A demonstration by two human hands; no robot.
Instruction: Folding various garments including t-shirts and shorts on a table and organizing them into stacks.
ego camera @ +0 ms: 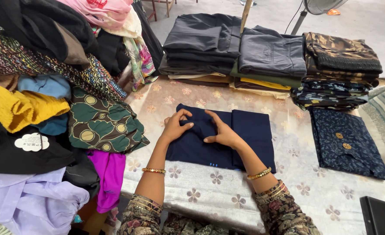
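both hands (175, 127) (222, 132) pressed flat, fingers (184, 115) spread.

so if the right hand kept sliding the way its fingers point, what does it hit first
Its fingers point up and to the left across the navy cloth, so the right hand would probably meet the left hand first, just across a raised fold; depth is hard to judge.
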